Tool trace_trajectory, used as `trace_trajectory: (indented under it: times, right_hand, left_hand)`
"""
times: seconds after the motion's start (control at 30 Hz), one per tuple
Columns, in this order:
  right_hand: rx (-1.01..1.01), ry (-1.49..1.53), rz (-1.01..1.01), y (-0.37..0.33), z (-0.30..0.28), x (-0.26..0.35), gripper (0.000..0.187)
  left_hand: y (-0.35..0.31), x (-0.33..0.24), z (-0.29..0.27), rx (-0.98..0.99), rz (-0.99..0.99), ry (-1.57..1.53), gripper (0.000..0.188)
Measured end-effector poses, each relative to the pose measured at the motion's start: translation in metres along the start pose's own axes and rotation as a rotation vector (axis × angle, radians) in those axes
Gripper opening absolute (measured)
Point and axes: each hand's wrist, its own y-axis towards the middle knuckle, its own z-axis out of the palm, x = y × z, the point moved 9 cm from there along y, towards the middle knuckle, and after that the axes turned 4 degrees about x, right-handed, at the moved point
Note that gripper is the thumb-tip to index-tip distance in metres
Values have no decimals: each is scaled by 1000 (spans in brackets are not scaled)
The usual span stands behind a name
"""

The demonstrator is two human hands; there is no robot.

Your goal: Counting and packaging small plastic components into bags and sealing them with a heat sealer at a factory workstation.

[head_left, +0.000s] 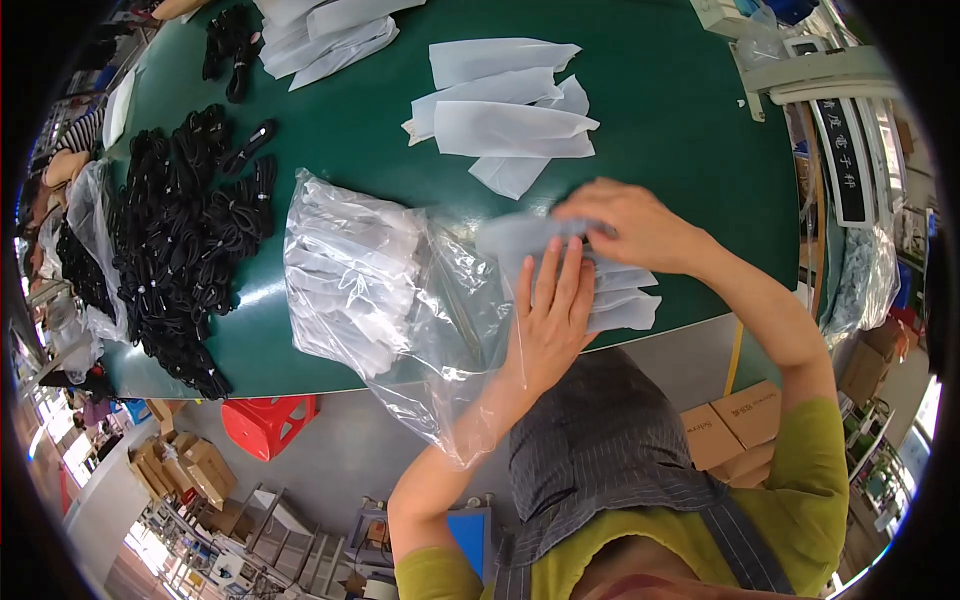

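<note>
Lying outspread, the left hand [548, 325] touches white packets [630, 312]; the right hand [640, 226] pinches one.

frosted white packets [628, 312] overlapping, fanned; 1 clear bag [455, 350] lying left, wrinkled, part-filled

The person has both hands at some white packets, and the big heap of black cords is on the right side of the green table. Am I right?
Not quite: the heap of black cords is on the left side of the green table, as the head view shows. The left hand and right hand are indeed at white packets.
</note>
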Motion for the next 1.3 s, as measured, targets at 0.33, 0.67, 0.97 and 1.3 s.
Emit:
trace_trajectory:
  times: [0.33, 0.67, 0.97, 1.3]
  right_hand:
    - [-235, 451, 525, -128, 49, 1, 45]
    - [-436, -424, 289, -54, 48, 29, 101]
    - [-329, -386, 266, -59, 33, 25, 101]
    - [443, -9, -321, -11, 105, 164, 101]
  left_hand:
    - [7, 6, 2, -283, -356, 33, 92]
    - [-37, -23, 8, -115, -350, -275, 78]
    - [-116, -8, -120, -409, -513, 182, 38]
    - [-180, 35, -147, -596, -440, -69, 21]
